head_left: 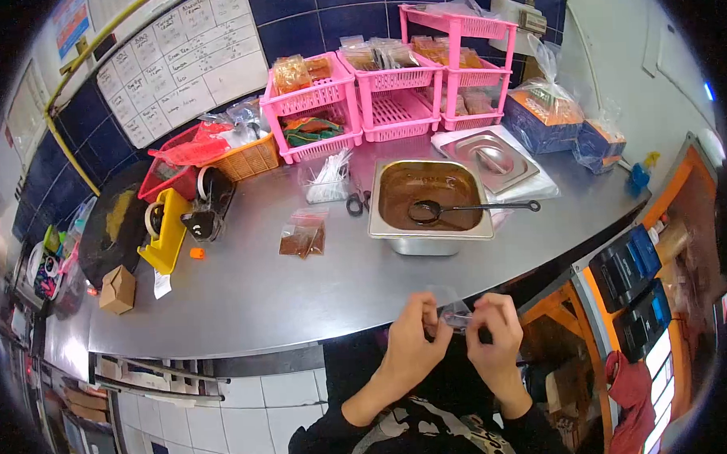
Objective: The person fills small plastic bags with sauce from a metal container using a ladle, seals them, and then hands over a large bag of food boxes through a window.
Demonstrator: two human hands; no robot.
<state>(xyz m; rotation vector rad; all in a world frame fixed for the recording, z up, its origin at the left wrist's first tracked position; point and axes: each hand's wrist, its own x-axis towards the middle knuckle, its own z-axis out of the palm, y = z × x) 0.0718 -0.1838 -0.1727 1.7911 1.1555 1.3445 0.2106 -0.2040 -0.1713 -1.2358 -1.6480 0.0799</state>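
Note:
My left hand (415,336) and my right hand (496,334) are close together in front of my body, at the front edge of the steel table. Thumbs and fingers of both pinch a small clear plastic bag (456,314) stretched between them. Just beyond stands a deep steel food pan (435,245) holding brown sauce (410,185). A black ladle (459,208) lies in it, its handle over the right rim. Left of the pan, a zip bag of brown sauce (303,237) rests flat on the table.
Behind the pan are scissors (355,205), a clear box of white plastic sticks (327,179) and a steel lid (497,160). Pink racks (319,96) with packets line the wall. A yellow tape dispenser (166,234) and cardboard box (118,290) stand left; blue-orange boxes (544,121) sit right.

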